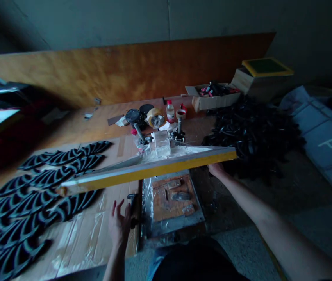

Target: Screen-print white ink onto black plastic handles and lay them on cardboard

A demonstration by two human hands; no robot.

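Observation:
A long frame (pixel 154 170) with a yellow front edge is raised at a tilt over the work spot, its back toward a clamp stand. My left hand (pixel 119 220) is open, fingers spread, beside a black handle-like piece (pixel 132 199) at the edge of the cardboard. Whether the thumb touches that piece I cannot tell. At the frame's right end my right hand (pixel 215 169) is just below the yellow edge, its fingers hidden in shadow. Beneath the frame lies a brown wooden board (pixel 160 208) with several small dark blocks (pixel 181 196) on it.
Several rows of black curved, ribbed parts (pixel 45 203) cover the cardboard (pixel 92 230) at left. A heap of black pieces (pixel 250 132) lies at right, near a grey crate (pixel 330 144). Behind the frame stand a tape roll (pixel 155 118), a red-capped bottle (pixel 170 111) and an open carton (pixel 213 102).

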